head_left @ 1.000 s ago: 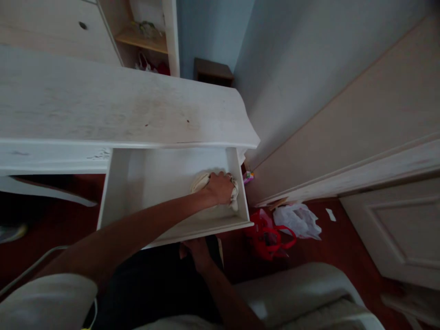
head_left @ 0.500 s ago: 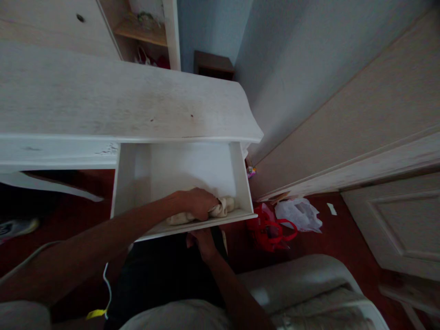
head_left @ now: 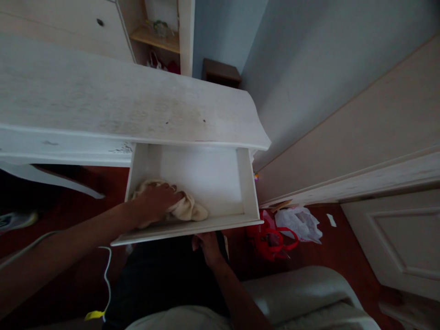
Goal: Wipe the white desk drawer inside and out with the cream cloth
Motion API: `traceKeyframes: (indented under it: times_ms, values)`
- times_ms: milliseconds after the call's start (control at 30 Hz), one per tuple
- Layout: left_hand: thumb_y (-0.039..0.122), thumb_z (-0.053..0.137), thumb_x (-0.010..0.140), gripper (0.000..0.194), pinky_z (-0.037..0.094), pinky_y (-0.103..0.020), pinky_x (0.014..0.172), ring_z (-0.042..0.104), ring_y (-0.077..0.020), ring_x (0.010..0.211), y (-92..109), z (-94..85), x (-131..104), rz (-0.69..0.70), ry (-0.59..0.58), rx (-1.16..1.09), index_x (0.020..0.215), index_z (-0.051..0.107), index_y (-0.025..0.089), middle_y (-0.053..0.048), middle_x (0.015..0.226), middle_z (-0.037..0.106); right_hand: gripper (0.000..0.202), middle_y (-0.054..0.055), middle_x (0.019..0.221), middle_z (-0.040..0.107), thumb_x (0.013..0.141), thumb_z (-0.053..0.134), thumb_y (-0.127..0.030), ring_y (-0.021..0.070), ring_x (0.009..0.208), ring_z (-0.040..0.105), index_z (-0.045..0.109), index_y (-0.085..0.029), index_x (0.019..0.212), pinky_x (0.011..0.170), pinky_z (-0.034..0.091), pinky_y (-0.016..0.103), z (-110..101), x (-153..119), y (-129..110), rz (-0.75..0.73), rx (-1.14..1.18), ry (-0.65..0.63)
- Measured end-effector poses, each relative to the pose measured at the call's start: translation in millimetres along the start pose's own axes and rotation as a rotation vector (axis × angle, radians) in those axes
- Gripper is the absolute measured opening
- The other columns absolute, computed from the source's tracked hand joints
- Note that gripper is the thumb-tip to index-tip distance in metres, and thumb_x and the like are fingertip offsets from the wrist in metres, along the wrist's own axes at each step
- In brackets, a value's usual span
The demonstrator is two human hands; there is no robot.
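A cream cloth (head_left: 189, 208) lies bunched at the front left of the open white drawer (head_left: 206, 174). My left hand (head_left: 156, 201) is inside the drawer, pressed on the cloth with its fingers closed round part of it. Under the drawer's front edge is my right hand (head_left: 206, 245); its fingers curl up against the underside of the front panel and are partly hidden by it.
The drawer belongs to a white table (head_left: 154, 110) with dark stains. A red bag (head_left: 271, 238) and a white plastic bag (head_left: 302, 222) lie on the floor to the right. A white cord (head_left: 108, 275) hangs at the lower left. A grey seat (head_left: 302, 288) is at the lower right.
My left hand has moved from the front middle of the drawer to its left side, and the cloth has gone with it. My right hand stays under the drawer front. The view has shifted slightly.
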State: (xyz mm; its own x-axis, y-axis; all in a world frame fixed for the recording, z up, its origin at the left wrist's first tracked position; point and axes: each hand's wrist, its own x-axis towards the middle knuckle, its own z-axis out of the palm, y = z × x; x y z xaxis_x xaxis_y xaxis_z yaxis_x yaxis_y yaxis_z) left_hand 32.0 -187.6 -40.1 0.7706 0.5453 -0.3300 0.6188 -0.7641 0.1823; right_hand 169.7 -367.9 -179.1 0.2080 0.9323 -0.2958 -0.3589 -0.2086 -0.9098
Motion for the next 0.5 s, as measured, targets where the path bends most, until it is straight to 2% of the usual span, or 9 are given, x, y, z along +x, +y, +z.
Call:
traceKeyframes:
  times_ms: [67, 133, 200, 333, 400, 500]
  values:
    - [0.014, 0.057, 0.079, 0.048, 0.043, -0.052, 0.093, 0.052, -0.0364, 0.119, -4.9, -6.2, 7.2, -0.083, 0.051, 0.111, 0.126, 0.057, 0.023, -0.015, 0.123, 0.06, 0.035, -0.003, 0.044, 0.052, 0.081, 0.058, -0.047, 0.0096, 0.041, 0.045, 0.062, -0.018, 0.061, 0.047, 0.033, 0.023, 0.4, -0.5, 0.8, -0.006, 0.008, 0.008]
    - [0.018, 0.053, 0.082, 0.05, 0.045, -0.051, 0.089, 0.051, -0.0381, 0.12, -12.3, -13.9, 13.9, -0.186, 0.099, 0.153, 0.132, 0.052, 0.022, -0.017, 0.123, 0.059, 0.034, -0.003, 0.045, 0.053, 0.082, 0.056, -0.048, 0.0099, 0.042, 0.045, 0.065, -0.018, 0.066, 0.047, 0.033, 0.023, 0.8, -1.0, 1.6, -0.016, 0.005, 0.002]
    - [0.018, 0.047, 0.085, 0.05, 0.049, -0.046, 0.083, 0.058, -0.0358, 0.111, -20.0, -19.9, 19.3, -0.25, 0.108, 0.127, 0.135, 0.049, 0.021, -0.017, 0.117, 0.062, 0.036, -0.002, 0.045, 0.053, 0.083, 0.054, -0.047, 0.0101, 0.043, 0.045, 0.064, -0.018, 0.063, 0.048, 0.033, 0.023, 1.3, -1.4, 1.7, -0.031, -0.021, 0.002]
    - [0.015, 0.038, 0.088, 0.052, 0.052, -0.039, 0.072, 0.068, -0.0305, 0.088, -29.8, -23.3, 27.6, -0.284, 0.13, 0.105, 0.139, 0.043, 0.02, -0.015, 0.105, 0.065, 0.034, -0.002, 0.045, 0.052, 0.082, 0.054, -0.045, 0.0106, 0.042, 0.045, 0.064, -0.019, 0.061, 0.046, 0.032, 0.024, 1.7, -2.1, 1.6, -0.038, -0.035, 0.026]
    - [0.016, 0.035, 0.09, 0.047, 0.052, -0.039, 0.07, 0.069, -0.0312, 0.088, -31.9, -23.5, 32.1, -0.293, 0.171, 0.132, 0.135, 0.047, 0.02, -0.016, 0.106, 0.064, 0.032, -0.002, 0.046, 0.054, 0.081, 0.054, -0.045, 0.0112, 0.043, 0.046, 0.066, -0.019, 0.067, 0.046, 0.033, 0.024, 1.4, -2.2, 2.2, -0.038, -0.022, 0.025]
    - [0.016, 0.032, 0.091, 0.042, 0.051, -0.039, 0.067, 0.069, -0.0331, 0.087, -33.1, -25.0, 37.4, -0.302, 0.168, 0.157, 0.125, 0.056, 0.016, -0.019, 0.107, 0.064, 0.031, -0.003, 0.045, 0.053, 0.081, 0.054, -0.046, 0.0115, 0.043, 0.046, 0.064, -0.02, 0.067, 0.046, 0.033, 0.024, 1.3, -2.0, 1.8, -0.022, -0.028, 0.03]
